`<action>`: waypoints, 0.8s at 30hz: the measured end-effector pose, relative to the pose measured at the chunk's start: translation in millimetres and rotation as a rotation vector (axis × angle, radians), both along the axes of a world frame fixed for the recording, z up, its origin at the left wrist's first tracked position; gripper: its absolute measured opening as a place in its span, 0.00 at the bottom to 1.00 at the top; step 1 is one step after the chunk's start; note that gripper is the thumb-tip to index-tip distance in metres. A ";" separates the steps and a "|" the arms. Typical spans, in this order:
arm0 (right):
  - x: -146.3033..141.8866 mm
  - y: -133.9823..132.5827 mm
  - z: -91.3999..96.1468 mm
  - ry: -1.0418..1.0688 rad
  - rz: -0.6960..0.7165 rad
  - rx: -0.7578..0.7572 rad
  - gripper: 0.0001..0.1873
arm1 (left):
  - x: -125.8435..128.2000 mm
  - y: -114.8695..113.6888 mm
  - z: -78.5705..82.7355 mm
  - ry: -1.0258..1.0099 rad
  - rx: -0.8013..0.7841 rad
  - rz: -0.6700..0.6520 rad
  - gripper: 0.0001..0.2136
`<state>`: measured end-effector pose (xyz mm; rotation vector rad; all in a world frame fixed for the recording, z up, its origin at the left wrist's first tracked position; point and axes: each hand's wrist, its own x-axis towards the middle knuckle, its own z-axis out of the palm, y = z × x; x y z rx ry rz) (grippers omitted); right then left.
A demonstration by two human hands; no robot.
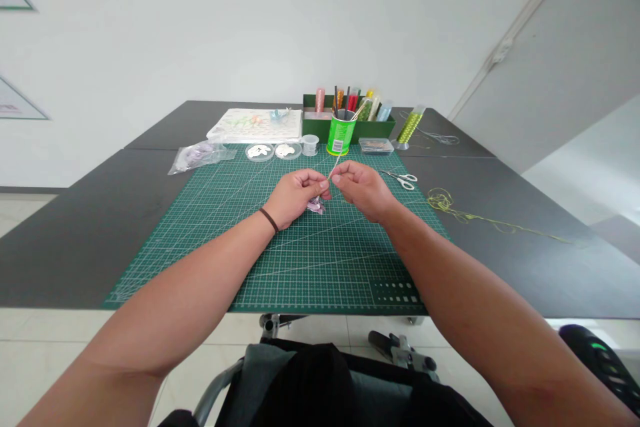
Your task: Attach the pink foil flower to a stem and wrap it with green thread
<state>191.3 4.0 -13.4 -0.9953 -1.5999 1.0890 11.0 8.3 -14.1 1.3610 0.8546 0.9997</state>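
Note:
Both my hands meet above the middle of a green cutting mat [210,240]. My left hand [295,195] is closed in a pinch on a thin pale wire [334,165] that rises toward the far side, and a small purple-white beaded piece [317,206] hangs under its fingers. My right hand [364,188] is closed too, pinching the same wire right beside the left fingertips. A dark band sits on my left wrist.
On the dark table [75,233] lie scissors [403,179], a tangle of yellow-green cord [443,201], a green cup of sticks [341,133], a green box of bead tubes [370,123], two small dishes [273,151], a plastic bag [200,155], a patterned sheet [256,124], and a green spool [409,128].

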 end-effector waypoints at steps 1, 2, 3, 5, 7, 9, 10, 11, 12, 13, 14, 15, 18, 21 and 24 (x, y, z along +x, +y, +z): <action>-0.3 0.1 0.3 0.010 -0.003 0.001 0.15 | -0.1 0.1 -0.2 0.000 -0.001 -0.002 0.03; -0.6 0.1 0.8 0.019 -0.009 -0.002 0.15 | -0.2 0.2 -0.4 0.001 -0.003 -0.003 0.03; -0.9 0.0 1.4 0.023 -0.016 -0.007 0.15 | -0.3 0.3 -0.6 0.003 -0.007 -0.004 0.03; -1.4 -0.4 2.9 0.013 -0.032 -0.016 0.15 | -0.4 0.4 -0.8 0.007 -0.017 -0.004 0.03; -1.6 -1.0 4.2 -0.014 -0.050 -0.018 0.14 | -0.3 0.3 -0.7 0.009 -0.028 -0.006 0.04; -1.7 -1.2 4.9 -0.041 -0.064 -0.014 0.13 | -0.1 0.0 -0.4 0.008 -0.039 -0.007 0.04; -1.8 -1.0 4.9 -0.053 -0.070 -0.013 0.13 | 0.1 -0.2 -0.3 0.009 -0.046 -0.008 0.04; -1.8 -0.8 4.7 -0.060 -0.074 -0.012 0.13 | 0.3 -0.3 -0.2 0.013 -0.054 -0.008 0.04; -1.8 -0.5 4.3 -0.064 -0.079 -0.011 0.12 | 0.4 -0.4 -0.2 0.017 -0.061 -0.009 0.05; -1.8 -0.2 3.9 -0.067 -0.081 -0.010 0.12 | 0.4 -0.4 -0.2 0.020 -0.066 -0.010 0.05; -1.8 0.1 3.4 -0.069 -0.083 -0.009 0.12 | 0.4 -0.4 -0.3 0.022 -0.069 -0.014 0.06; -1.7 0.4 3.1 -0.071 -0.084 -0.007 0.13 | 0.3 -0.3 -0.4 0.021 -0.068 -0.017 0.06; -1.7 0.3 3.2 -0.067 -0.077 0.003 0.14 | -0.5 0.0 -0.7 0.012 -0.062 -0.032 0.08; -1.9 -0.4 4.8 -0.065 -0.066 0.013 0.14 | -1.1 0.1 -0.8 0.000 -0.056 -0.049 0.09; -2.3 -1.2 6.4 -0.082 -0.070 0.024 0.13 | -1.2 0.0 -1.2 0.001 -0.042 -0.061 0.09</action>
